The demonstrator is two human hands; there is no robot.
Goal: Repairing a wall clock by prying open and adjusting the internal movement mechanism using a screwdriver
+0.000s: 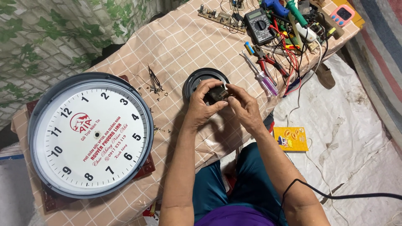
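My left hand [204, 104] and my right hand [245, 106] meet over the table's near edge, both gripping a small dark boxy clock mechanism [218, 93] between their fingertips. Just behind the hands lies a black round lid [197, 78], partly hidden by my fingers. A large round wall clock [89, 134] with a white dial, black numbers, red lettering and a grey rim lies flat at the left, with no hands on its dial. Thin black clock hands and tiny screws [155, 84] lie loose between the clock and the lid.
The table carries a beige checked cloth [176, 42]. At the far right edge sit a black multimeter [258, 26], a circuit board [221, 17], red-handled pliers [268, 62], a clear-handled screwdriver [264, 78] and tangled wires. A yellow packet [290, 138] lies on the floor sheet.
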